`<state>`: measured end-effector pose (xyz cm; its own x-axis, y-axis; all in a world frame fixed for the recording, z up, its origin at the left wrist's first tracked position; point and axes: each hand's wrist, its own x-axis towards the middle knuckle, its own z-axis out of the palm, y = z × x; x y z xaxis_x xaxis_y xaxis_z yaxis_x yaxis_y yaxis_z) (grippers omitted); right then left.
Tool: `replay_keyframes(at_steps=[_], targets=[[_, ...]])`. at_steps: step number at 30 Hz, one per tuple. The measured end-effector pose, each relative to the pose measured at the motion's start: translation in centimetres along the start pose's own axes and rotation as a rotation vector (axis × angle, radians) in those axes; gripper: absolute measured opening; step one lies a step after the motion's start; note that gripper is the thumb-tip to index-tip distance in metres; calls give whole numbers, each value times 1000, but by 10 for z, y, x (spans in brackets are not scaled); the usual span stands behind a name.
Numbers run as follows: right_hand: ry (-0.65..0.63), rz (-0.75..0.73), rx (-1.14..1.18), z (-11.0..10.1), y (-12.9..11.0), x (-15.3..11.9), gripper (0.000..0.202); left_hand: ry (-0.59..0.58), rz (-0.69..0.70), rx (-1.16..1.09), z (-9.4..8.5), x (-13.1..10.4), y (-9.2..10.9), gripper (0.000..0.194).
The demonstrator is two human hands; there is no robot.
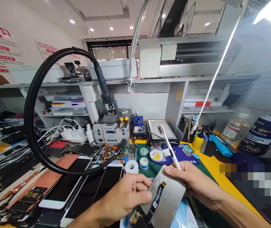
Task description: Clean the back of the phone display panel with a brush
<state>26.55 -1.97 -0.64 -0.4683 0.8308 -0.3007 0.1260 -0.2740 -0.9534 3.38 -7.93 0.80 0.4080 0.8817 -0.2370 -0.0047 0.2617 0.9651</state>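
In front of me a phone screen panel (pixel 173 198) is tilted up, its silver-grey back facing me. A black flex cable (pixel 157 198) with a small white label runs along that back, ending at a gold-and-black part (pixel 136 218) low on the left. My left hand (pixel 132 193) pinches the panel's left edge, thumb on the back near the cable. My right hand (pixel 189 177) grips the upper right edge and also holds a white toothbrush (pixel 169 145), its dark bristles pointing up and away. A blue-and-white sheet (pixel 182 215) lies beneath the panel.
A black hose (pixel 28 110) loops at left from a hot air station (pixel 113 129). Phone screens (pixel 65 183) and circuit boards (pixel 126 152) cover the left bench. A tape roll (pixel 132 167), tins (pixel 144 163) and a hot plate (pixel 162 131) stand ahead; bottles (pixel 235 128) stand right.
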Motion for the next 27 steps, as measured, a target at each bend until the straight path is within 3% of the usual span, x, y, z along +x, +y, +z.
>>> replay_keyframes(at_steps=[5, 9, 12, 20, 27], targets=[[155, -168, -49, -17, -8, 0, 61, 210, 58, -175, -13, 4, 1, 15], [134, -207, -278, -27, -14, -6, 63, 446, 183, -313, -33, 9, 5, 15], [139, -237, -410, -24, -15, -11, 54, 535, 231, -317, -43, 10, 8, 15], [175, -283, -845, -18, -8, -11, 46, 530, 219, -308, -36, 7, 5, 17], [220, -306, -884, -24, -11, -7, 50, 525, 229, -280, -31, 7, 4, 22]])
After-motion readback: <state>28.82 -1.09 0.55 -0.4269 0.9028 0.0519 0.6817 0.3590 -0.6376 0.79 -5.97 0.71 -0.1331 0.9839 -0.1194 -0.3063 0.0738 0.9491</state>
